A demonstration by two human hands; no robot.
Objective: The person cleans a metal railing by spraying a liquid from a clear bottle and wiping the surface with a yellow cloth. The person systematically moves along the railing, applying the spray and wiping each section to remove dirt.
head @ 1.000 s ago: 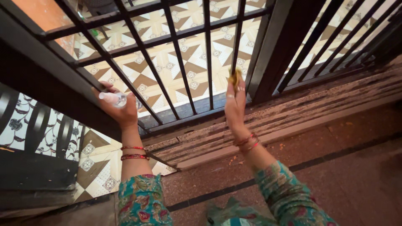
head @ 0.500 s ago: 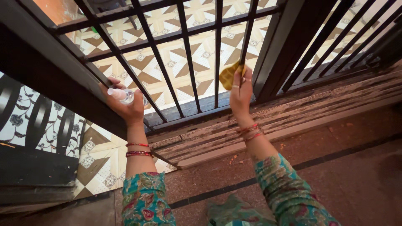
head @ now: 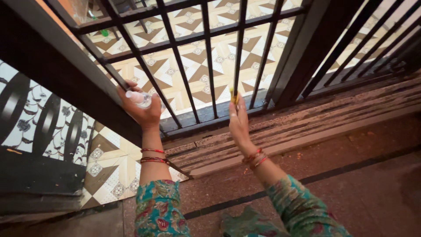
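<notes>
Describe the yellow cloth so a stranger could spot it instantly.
Start at the black metal grille standing over the patterned tiled floor. Follow its vertical bars down to the right hand raised against one bar. The yellow cloth is the small bright wad pinched at those fingertips, the only yellow thing against the dark bars.

My left hand [head: 139, 109] is hiding most of the clear bottle [head: 141, 98]; the yellow cloth [head: 233, 95] is showing only edge-on behind a bar [head: 239, 48].

My teal floral sleeves with red and yellow print, red bangles on my left wrist [head: 152, 155], red bangles on my right wrist [head: 255, 158]
</notes>
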